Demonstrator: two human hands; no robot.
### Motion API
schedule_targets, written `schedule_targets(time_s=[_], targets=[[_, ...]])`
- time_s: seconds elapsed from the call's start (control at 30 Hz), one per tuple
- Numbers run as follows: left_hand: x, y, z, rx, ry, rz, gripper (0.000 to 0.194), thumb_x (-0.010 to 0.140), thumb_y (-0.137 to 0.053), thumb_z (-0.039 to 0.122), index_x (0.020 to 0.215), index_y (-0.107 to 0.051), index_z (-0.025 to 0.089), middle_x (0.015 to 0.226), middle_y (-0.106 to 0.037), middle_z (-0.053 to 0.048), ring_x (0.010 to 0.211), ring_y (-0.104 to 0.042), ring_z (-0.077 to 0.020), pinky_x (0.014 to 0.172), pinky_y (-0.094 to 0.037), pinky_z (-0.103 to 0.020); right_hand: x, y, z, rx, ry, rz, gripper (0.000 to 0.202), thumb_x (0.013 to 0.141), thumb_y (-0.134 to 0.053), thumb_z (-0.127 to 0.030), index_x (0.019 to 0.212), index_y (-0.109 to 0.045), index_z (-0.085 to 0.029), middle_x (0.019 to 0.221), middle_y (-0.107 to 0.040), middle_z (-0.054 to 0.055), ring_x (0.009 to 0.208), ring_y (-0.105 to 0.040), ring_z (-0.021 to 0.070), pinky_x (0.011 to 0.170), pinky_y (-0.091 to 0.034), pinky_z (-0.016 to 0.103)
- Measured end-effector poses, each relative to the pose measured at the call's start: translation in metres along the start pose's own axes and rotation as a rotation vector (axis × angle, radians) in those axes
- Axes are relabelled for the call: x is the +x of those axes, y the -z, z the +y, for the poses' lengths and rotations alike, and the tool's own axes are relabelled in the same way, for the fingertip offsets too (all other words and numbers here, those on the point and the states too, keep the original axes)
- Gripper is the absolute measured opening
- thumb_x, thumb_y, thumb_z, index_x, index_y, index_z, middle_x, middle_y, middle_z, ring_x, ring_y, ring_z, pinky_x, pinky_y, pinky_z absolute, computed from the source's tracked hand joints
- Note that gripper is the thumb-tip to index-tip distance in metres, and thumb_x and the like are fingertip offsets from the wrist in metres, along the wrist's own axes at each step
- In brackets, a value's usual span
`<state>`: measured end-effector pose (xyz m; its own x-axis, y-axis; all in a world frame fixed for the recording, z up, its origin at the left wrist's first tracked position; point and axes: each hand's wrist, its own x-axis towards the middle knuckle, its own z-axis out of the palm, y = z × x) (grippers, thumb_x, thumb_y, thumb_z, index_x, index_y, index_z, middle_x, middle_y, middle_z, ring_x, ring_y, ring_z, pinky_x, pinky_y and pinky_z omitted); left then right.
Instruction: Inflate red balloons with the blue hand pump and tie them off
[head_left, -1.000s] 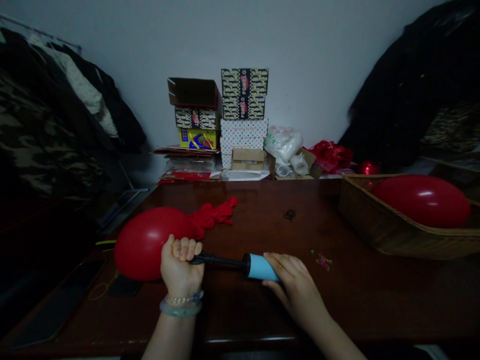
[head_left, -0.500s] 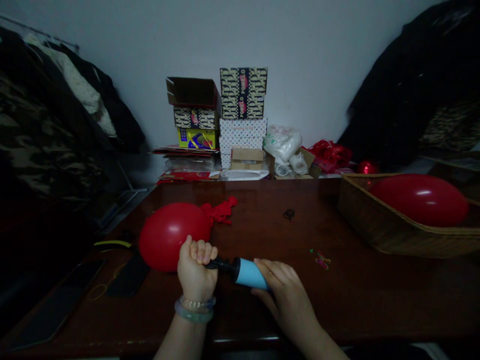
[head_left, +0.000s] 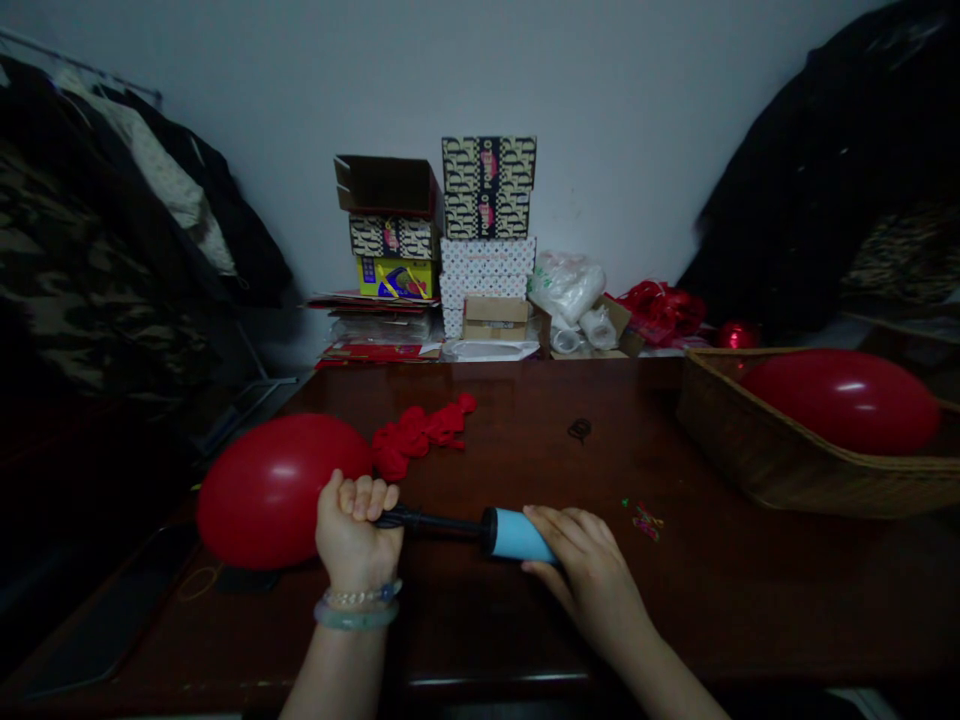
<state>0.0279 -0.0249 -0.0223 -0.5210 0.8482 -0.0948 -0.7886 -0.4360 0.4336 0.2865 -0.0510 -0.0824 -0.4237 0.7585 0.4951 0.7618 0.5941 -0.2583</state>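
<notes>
My left hand (head_left: 360,525) is closed round the black end of a hand pump, right beside an inflated red balloon (head_left: 277,490). The balloon's neck is hidden by that hand. My right hand (head_left: 581,560) wraps the pump's light blue barrel (head_left: 519,535). Between the two hands a length of black rod shows. Behind the balloon lies a heap of limp red balloons (head_left: 420,435) on the dark wooden table (head_left: 517,470).
A woven basket (head_left: 787,480) at the right holds another red balloon (head_left: 844,400). Small colourful bits (head_left: 646,522) and a black coil (head_left: 580,430) lie on the table. Stacked boxes (head_left: 487,190) stand behind. A dark phone-like slab (head_left: 112,620) lies at the left.
My left hand has moved left with the balloon, and more of the pump's black rod shows. The balloon looks larger. My right hand has shifted slightly right with the barrel.
</notes>
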Motion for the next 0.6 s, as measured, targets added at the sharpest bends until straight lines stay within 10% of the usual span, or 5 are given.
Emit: schedule_targets(time_s=[0.6], targets=[[-0.032,-0.012,-0.044,0.099,0.091,-0.045,0.048,0.081,-0.061,0.027,0.052,-0.023,0.020,0.040,-0.024,0.008,0.034,-0.022,-0.0059,0.038,-0.024,-0.023,-0.001,-0.005,-0.027,0.092,-0.046,-0.008,0.055,0.083,-0.067,-0.031,0.134,-0.047,-0.026,0.119,-0.064,0.007,0.100,-0.058,0.0253,0.083,-0.048,0.041]])
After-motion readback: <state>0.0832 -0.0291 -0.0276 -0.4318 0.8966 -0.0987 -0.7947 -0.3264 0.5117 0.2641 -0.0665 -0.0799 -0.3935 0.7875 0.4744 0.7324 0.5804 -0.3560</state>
